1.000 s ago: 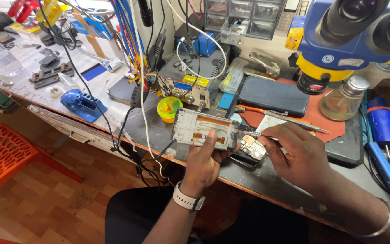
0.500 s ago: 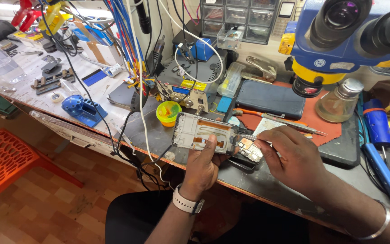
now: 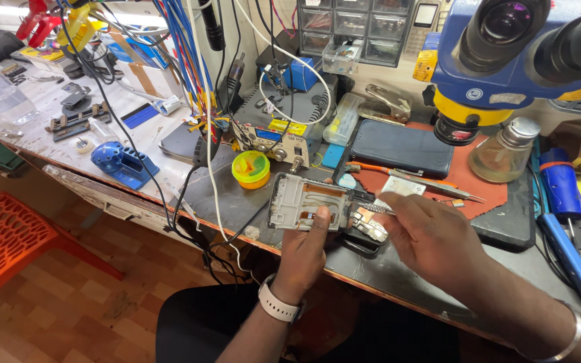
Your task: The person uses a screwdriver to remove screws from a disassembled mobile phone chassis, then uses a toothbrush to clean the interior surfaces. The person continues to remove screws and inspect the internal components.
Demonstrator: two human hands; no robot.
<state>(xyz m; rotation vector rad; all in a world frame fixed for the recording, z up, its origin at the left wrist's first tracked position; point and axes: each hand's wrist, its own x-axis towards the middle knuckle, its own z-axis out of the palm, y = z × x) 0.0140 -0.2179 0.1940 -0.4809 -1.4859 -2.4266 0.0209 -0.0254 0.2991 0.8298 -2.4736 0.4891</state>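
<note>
both hands have stayed put; the left hand still grips the phone frame, right hand still pinches tweezers at its edge; work continues unchanged.

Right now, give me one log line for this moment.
left hand: holds phone frame over bench edge | right hand: pinches tweezers, tip at frame's right end | nearby: yellow tub, dark phone

Dark rectangular phone screen on red mat
</note>
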